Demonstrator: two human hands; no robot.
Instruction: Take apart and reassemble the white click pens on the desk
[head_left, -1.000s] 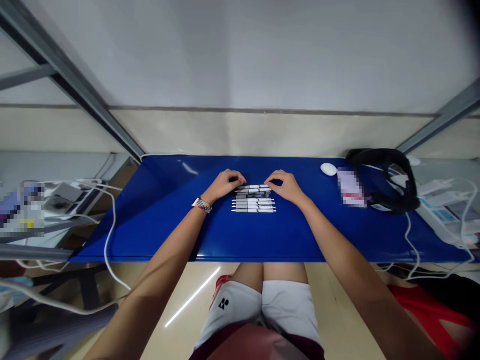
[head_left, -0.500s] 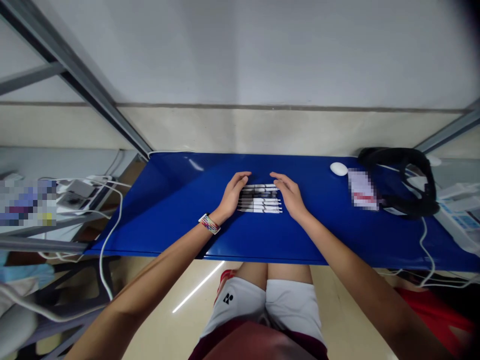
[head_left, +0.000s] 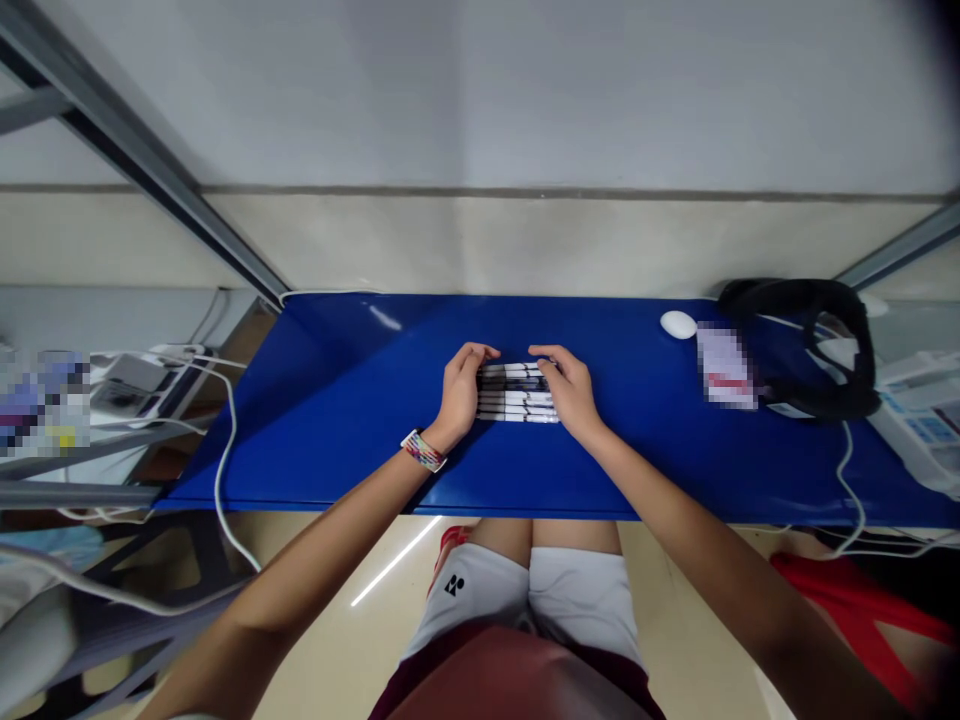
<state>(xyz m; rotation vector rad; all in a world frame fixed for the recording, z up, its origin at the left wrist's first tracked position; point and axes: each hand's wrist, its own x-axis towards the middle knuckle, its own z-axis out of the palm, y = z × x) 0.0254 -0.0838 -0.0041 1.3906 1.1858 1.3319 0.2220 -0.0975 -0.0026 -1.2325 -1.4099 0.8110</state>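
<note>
Several white pens (head_left: pixel 504 404) with dark bands lie side by side in a row on the blue table (head_left: pixel 345 400). A few darker ones sit among them near the far side of the row. My left hand (head_left: pixel 460 392) is cupped round the left ends, its fingers curled at the far corner. At the opposite side my right hand (head_left: pixel 572 390) presses in on the right ends, with the thumb against the far pens. Between the two hands the row is squeezed together. Both palms hide the pen ends. A colourful woven band (head_left: pixel 424 450) circles my left wrist.
On the right of the table lie a white mouse-like oval object (head_left: pixel 679 325), a blurred-out packet (head_left: pixel 726 366) and a black strapped headset (head_left: pixel 814 405). White cables (head_left: pixel 231 430) hang at the left edge. Metal frame posts (head_left: pixel 169 180) rise at both sides.
My right hand has moved left against the pens and now covers their right ends. My left hand has closed in on the left ends. The camera view has shifted slightly.
</note>
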